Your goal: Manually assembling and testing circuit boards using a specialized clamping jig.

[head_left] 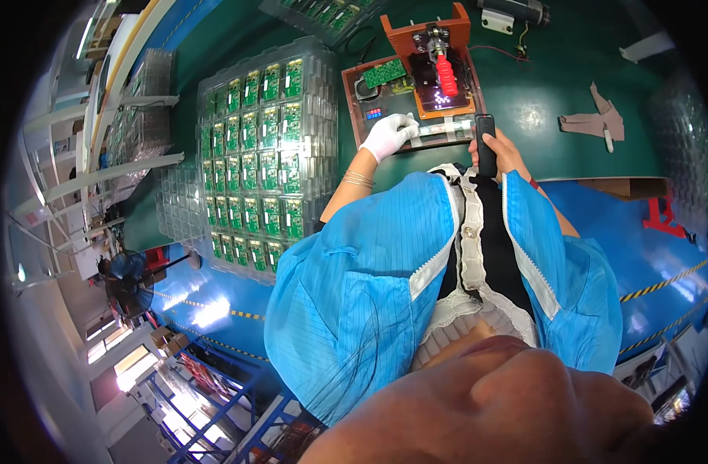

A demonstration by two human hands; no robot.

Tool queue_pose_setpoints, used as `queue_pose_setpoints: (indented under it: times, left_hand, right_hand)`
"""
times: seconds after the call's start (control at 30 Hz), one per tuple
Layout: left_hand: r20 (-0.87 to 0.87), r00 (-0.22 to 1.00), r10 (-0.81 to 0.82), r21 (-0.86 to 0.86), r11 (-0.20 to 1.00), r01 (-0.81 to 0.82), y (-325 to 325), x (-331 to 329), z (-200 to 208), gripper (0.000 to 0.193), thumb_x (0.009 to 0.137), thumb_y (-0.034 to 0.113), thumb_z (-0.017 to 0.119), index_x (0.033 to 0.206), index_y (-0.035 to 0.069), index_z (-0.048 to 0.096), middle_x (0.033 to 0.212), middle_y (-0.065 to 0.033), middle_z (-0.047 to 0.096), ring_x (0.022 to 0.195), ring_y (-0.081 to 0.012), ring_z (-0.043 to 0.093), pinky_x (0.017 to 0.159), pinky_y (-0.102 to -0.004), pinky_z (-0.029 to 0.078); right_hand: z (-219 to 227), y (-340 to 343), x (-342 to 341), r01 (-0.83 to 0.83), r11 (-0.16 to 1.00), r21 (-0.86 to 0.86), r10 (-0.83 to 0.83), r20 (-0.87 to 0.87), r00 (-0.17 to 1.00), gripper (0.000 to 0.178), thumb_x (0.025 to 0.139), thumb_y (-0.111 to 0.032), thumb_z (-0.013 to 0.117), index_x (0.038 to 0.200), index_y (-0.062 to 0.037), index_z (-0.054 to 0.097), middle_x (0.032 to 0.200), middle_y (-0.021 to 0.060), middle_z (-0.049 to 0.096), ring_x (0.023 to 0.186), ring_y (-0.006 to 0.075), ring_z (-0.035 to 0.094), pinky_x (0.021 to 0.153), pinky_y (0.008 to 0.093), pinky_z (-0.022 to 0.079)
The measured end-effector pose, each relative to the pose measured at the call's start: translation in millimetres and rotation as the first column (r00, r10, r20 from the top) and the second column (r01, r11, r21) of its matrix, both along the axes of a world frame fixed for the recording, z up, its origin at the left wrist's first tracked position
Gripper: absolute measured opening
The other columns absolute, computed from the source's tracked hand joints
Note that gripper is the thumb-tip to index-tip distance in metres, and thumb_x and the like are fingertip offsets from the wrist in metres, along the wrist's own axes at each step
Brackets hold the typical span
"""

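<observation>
Box (357, 116), brown, sits by the counter's (536, 158) near edge. Better to steady it lightly with the gloved left hand (389, 137), its fingers bent, any pinch hidden; the right hand (507, 155), fingers wrapped around the black gadget (486, 151), should avoid knocking it. Count: one box, one gadget, one red handle (446, 75); small boards (250, 124) in the clear tray (321, 116), too many to count surely.

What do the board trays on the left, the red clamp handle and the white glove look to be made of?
Trays: clear, glossy plastic, judging by see-through walls and bright glints.
Red clamp handle: probably plastic or rubber, from its even, saturated red; too small to tell which.
White glove: likely thin fabric, matt and softly creased.
</observation>
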State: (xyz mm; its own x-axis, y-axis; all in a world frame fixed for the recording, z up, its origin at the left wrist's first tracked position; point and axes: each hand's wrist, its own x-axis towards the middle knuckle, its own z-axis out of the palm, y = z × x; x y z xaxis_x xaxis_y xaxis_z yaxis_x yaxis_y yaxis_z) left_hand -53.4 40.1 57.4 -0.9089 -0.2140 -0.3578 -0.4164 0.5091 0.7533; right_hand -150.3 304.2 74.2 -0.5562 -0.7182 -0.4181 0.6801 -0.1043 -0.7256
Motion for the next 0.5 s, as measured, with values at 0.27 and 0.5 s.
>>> queue_pose_setpoints:
  times: [0.27,0.5]
  left_hand:
    - [0.025,0.999,0.046,0.053,0.997,-0.047,4,-2,8,0.023,0.081,0.019,0.06,0.093,0.0,0.067,0.096,-0.0098,0.066,0.085,-0.0234,0.06,0.081,-0.0299,0.046]
    - [0.019,0.999,0.046,0.061,0.997,-0.047,3,1,3,0.023,0.081,0.019,0.06,0.093,0.0,0.067,0.095,-0.0097,0.066,0.083,-0.0227,0.06,0.08,-0.0294,0.046]
  right_hand:
    - [6,3,3,0.031,1.0,0.0,-0.031,-0.013,0.999,0.036,0.094,-0.018,0.045,0.126,-0.0007,0.043,0.086,0.0104,0.06,0.068,0.0144,0.054,0.062,0.025,0.046]
    - [-1,4,5,0.042,0.999,-0.011,-0.042,0.007,0.999,0.036,0.094,-0.018,0.044,0.126,-0.0004,0.043,0.086,0.0103,0.061,0.067,0.0142,0.054,0.062,0.0247,0.045]
